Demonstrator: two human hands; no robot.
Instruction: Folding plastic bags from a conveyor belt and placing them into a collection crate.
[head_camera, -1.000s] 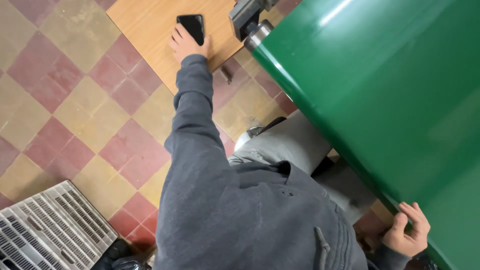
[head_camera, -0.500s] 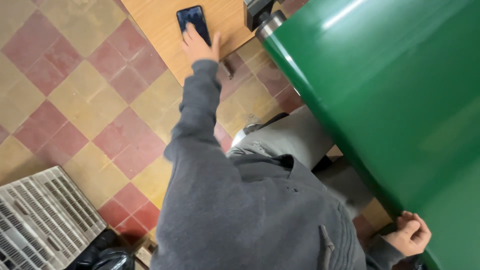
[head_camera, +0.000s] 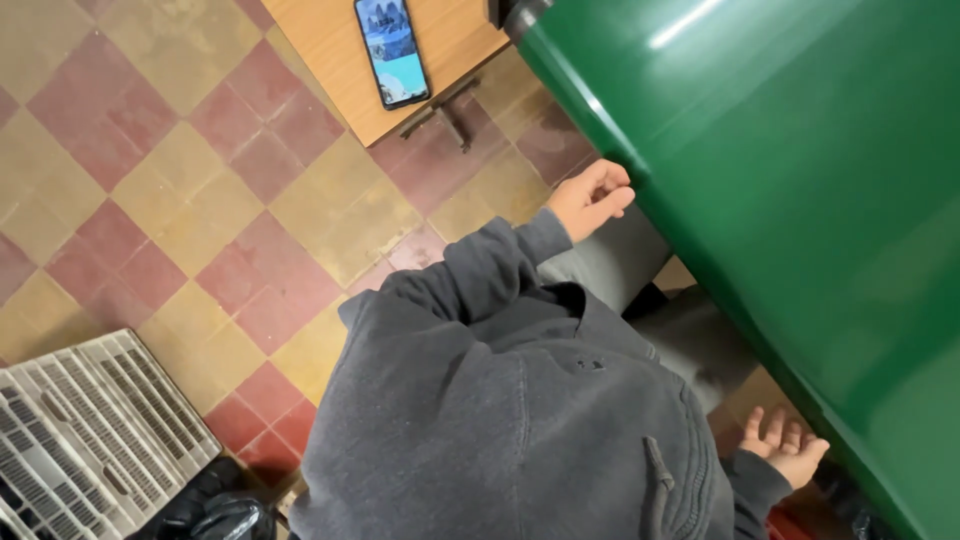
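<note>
A smartphone (head_camera: 392, 50) with a lit screen lies on a small wooden table (head_camera: 320, 50) at the top. My left hand (head_camera: 590, 198) hovers well below it, beside the edge of a big glossy green table (head_camera: 800, 200). Its fingers are loosely curled and hold nothing. My right hand (head_camera: 788, 445) is at the lower right, palm up with fingers spread, empty, just under the green table's edge. My grey hooded sweater (head_camera: 520, 420) fills the bottom middle, and my grey trousers run under the green table.
The floor (head_camera: 200, 200) is red and yellow checked tile. A white slatted grille (head_camera: 90, 440) lies at the bottom left, with a black bag (head_camera: 215, 515) beside it. A metal leg (head_camera: 450, 110) shows under the wooden table.
My left hand has left the phone and drawn back toward my body. The phone's screen now shows a picture. My right hand has come off the green table's edge and opened.
</note>
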